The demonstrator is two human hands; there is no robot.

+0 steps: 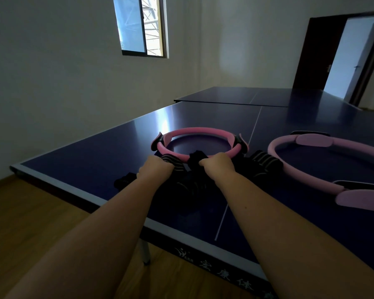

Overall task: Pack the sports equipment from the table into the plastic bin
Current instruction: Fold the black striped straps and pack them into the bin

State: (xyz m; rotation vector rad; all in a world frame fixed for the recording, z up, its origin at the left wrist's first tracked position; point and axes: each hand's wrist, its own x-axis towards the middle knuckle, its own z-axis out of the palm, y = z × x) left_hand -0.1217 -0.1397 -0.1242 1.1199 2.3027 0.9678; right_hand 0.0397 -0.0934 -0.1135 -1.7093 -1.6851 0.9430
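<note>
Two pink pilates rings lie on a dark blue table-tennis table (84, 160). The bright pink ring (198, 131) is in the middle, the paler pink ring (311, 175) at the right. Black and grey striped straps and gloves (190, 186) lie in a heap in front of the bright ring. My left hand (154, 170) grips a striped black strap at the heap's left. My right hand (217, 165) grips a bunch of black fabric close to the near rim of the bright ring. No plastic bin shows in the head view.
More striped black gear (266, 162) lies between the two rings. A second table half (242, 97) stands behind. Wooden floor (30, 223) lies to the left, below the table edge. A window and an open door (352, 57) are in the far walls.
</note>
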